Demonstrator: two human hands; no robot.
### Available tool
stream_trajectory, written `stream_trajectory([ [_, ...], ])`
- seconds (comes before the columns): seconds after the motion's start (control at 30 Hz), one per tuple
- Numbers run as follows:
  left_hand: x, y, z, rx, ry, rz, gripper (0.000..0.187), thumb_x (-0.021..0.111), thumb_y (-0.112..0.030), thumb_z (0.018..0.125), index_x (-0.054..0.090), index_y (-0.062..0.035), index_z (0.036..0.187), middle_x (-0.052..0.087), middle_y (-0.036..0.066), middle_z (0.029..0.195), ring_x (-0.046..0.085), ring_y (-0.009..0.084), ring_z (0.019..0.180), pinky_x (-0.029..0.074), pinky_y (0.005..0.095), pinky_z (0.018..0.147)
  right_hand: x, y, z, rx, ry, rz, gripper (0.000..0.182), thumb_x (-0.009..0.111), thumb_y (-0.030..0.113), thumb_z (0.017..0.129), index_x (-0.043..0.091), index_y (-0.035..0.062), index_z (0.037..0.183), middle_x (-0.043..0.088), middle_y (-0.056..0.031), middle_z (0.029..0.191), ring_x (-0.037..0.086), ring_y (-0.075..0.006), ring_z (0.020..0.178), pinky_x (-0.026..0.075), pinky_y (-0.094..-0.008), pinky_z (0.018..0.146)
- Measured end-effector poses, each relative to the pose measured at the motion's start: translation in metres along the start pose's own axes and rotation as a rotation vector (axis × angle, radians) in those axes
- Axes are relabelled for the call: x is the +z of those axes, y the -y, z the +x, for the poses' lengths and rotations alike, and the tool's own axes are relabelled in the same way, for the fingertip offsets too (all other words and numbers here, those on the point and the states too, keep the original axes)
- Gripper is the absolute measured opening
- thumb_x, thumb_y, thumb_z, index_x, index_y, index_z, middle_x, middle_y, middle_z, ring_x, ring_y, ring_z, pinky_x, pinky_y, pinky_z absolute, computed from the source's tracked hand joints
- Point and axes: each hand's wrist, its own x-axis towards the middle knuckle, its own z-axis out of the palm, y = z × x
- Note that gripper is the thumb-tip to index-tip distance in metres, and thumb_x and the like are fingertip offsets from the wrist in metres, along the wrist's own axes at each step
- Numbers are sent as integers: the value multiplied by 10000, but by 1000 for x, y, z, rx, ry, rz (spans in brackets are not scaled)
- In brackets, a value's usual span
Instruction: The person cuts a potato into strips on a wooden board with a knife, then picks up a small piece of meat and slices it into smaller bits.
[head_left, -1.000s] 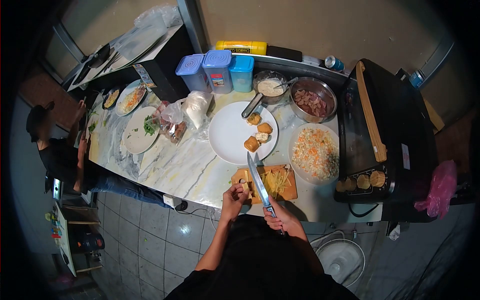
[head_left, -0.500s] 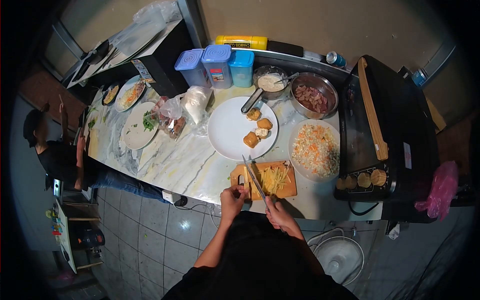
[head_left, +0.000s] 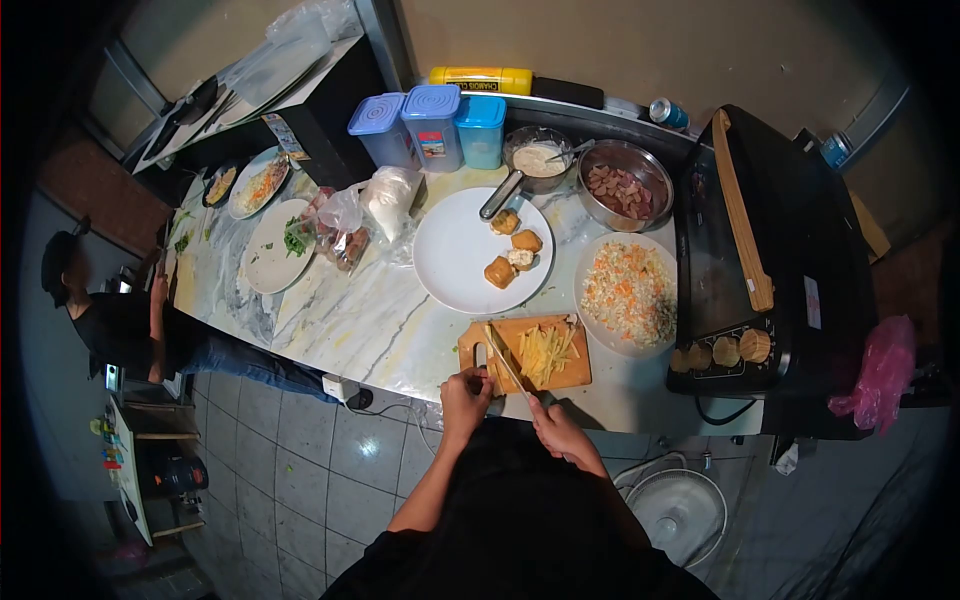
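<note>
My right hand point(head_left: 557, 430) grips a knife point(head_left: 513, 371), its blade slanting up and left across the wooden cutting board point(head_left: 575, 376). Thin pale-yellow strips point(head_left: 547, 352) lie in a pile on the board, to the right of the blade. My left hand point(head_left: 465, 405) is closed at the board's lower left corner, fingertips bunched together near the blade; what they hold, if anything, is too small to make out. Just beyond the board a white plate point(head_left: 450, 250) carries several browned pieces point(head_left: 499, 272) and a metal-handled utensil point(head_left: 502, 195).
On the right sit a plate of chopped white and orange food point(head_left: 628, 290), a steel bowl of meat point(head_left: 622, 190) and a black grill point(head_left: 735, 240). Lidded containers point(head_left: 432, 130) and plastic bags point(head_left: 390, 200) stand farther back. Another person point(head_left: 130, 320) is at the counter's left end.
The knife's tip has dropped from the plate's edge to over the board, and its blade has turned. My left hand has barely moved. The other person's raised arm has lowered.
</note>
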Motion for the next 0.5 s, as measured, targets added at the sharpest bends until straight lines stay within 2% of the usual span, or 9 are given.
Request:
stream_trajectory([
  [0.2, 2, 1, -4, -2, -30, -95, 220, 667, -39, 748, 607, 30, 948, 663, 143, 713, 651, 217, 606, 494, 308, 570, 9, -5, 2, -126, -42, -149, 667, 328, 489, 960, 422, -15, 533, 376, -52, 379, 441, -170, 312, 338, -330, 320],
  [0.27, 1, -1, -5, -2, -34, -88, 224, 664, -35, 747, 605, 29, 954, 663, 140, 713, 647, 212, 599, 492, 304, 568, 13, -9, 5, -182, -92, -262, 695, 325, 476, 964, 455, -73, 558, 418, -113, 389, 486, -231, 341, 396, -380, 399],
  [0.3, 0, -2, -6, 0, -34, -81, 227, 660, -32, 747, 603, 28, 959, 662, 136, 713, 642, 208, 593, 490, 300, 567, 15, -10, 6, -182, -89, -263, 695, 325, 476, 964, 455, -73, 558, 418, -113, 389, 486, -231, 341, 396, -380, 399],
  [0.37, -1, -4, -6, 10, -43, -76, 230, 658, -28, 746, 604, 27, 962, 662, 134, 713, 642, 204, 595, 490, 297, 567, 18, -14, 8, -263, -104, -283, 708, 317, 470, 966, 483, -110, 596, 453, -188, 425, 539, -306, 415, 429, -420, 506],
  [0.5, -4, -9, -8, -4, -30, -82, 244, 652, -19, 742, 607, 25, 978, 662, 118, 709, 641, 187, 596, 491, 288, 573, 23, -17, 9, -305, -150, -298, 701, 312, 462, 968, 496, -126, 634, 464, -239, 463, 578, -359, 508, 431, -444, 565],
])
